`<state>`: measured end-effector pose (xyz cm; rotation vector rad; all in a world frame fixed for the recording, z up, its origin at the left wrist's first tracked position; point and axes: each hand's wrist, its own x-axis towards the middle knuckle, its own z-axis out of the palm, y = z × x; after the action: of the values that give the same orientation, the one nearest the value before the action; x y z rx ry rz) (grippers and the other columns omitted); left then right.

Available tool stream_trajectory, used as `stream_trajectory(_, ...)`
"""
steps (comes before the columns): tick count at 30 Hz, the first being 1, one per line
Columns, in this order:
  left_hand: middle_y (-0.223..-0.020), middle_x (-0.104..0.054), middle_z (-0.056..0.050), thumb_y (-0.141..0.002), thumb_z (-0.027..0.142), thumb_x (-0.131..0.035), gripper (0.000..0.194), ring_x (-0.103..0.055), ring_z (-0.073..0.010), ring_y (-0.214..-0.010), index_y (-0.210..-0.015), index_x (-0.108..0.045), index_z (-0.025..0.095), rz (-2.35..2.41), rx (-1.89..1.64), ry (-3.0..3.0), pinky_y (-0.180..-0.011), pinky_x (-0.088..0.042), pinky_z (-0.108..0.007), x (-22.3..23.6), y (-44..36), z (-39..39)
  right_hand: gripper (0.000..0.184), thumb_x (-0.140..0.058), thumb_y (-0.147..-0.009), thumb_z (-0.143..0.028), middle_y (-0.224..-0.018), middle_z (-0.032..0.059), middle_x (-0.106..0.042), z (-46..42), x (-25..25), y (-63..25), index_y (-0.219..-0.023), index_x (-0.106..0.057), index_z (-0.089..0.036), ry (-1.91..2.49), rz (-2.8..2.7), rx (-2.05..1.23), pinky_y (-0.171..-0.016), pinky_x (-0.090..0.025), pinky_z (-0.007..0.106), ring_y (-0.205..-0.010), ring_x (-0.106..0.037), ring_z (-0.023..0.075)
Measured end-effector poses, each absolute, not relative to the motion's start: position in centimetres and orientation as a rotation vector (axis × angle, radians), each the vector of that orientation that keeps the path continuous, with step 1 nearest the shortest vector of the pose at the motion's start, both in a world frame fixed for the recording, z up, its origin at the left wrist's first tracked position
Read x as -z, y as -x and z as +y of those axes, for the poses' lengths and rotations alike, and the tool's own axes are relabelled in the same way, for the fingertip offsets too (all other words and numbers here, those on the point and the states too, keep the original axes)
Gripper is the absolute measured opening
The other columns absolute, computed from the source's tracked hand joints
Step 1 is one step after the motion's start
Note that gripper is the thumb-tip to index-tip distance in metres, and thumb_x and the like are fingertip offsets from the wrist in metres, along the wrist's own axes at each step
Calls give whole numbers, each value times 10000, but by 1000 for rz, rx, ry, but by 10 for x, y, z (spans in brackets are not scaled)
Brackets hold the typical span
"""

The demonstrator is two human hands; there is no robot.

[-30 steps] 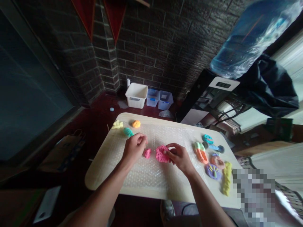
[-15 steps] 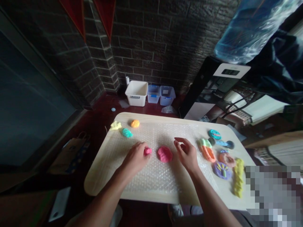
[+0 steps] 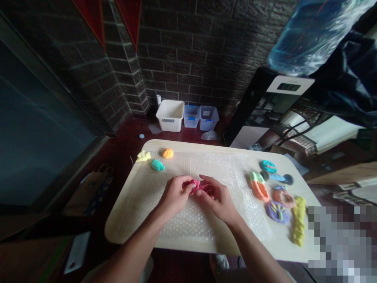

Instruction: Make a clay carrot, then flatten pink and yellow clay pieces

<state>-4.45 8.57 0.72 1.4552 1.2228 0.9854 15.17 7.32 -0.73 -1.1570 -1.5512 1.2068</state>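
Note:
Over the middle of the bubble wrap (image 3: 182, 220), my two hands meet at soft pink modelling clay (image 3: 194, 186). My left hand (image 3: 176, 194) is closed, its thumb and fingertips pinching the clay. From the other side my right hand (image 3: 216, 198) curls its fingers and thumb round the deeper pink part. Fingers hide much of the clay, so I cannot tell whether it is one piece or two, or whether it touches the wrap. Toward the far left lie a green clay lump (image 3: 158, 165), an orange ball (image 3: 167, 153) and a pale yellow piece (image 3: 143, 156).
On the right of the table (image 3: 129, 220) lie clay shapes: an orange and green one (image 3: 259, 188), a purple disc (image 3: 277, 212), a yellow twisted strip (image 3: 299, 222) and a blue bar with grey ends (image 3: 277, 177). Bins (image 3: 171, 118) stand beyond, beside a water dispenser (image 3: 253, 106).
My right hand has moved left and closed on the pink clay. My left hand has shifted slightly right with its piece. The pink disc between them is now largely covered by fingers.

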Motion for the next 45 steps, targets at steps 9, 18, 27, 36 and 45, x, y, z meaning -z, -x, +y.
stream_trajectory(9,-844,-800,-71,-928,314,-661,220,-728,-223,-797,-840,-792,161,1225,-943,-1449,-698,-511,-283,-4,40,83,365,-792,-918,-389,-931,73,-780,68,8,-137,-1210,-738,-178,1100,-1526,-1278,-639,-530,270,-741,-689,167)
stream_trajectory(18,-1096,-809,-133,-860,432,-830,390,-776,-239,-957,-1116,-754,148,1043,-1041,-920,-842,-608,-336,-10,40,83,351,-866,-861,-382,-980,83,-794,76,9,-138,-1140,-745,-207,1024,-1331,-1321,-746,-591,331,-826,-731,205)
stream_trajectory(27,-1009,-830,-118,-874,394,-829,302,-769,-246,-926,-1032,-815,137,972,-1038,-1119,-857,-606,-347,-12,44,85,370,-848,-888,-432,-989,74,-795,76,-3,-145,-1177,-762,-217,1037,-1278,-1408,-703,-579,304,-812,-737,194)
stream_trajectory(36,-1127,-808,-149,-801,394,-903,414,-778,-258,-1027,-1088,-757,135,947,-994,-884,-931,-622,-384,-19,43,82,309,-880,-853,-428,-812,47,-770,78,-5,-145,-1022,-792,-184,998,-1193,-1476,-620,-536,286,-654,-659,157)
stream_trajectory(45,-1073,-818,-135,-862,373,-829,320,-774,-272,-1027,-1070,-771,136,964,-1014,-1113,-940,-603,-382,-14,44,83,393,-928,-798,-381,-1063,77,-808,77,-2,-147,-1133,-792,-227,975,-1191,-1541,-807,-601,337,-911,-741,209)
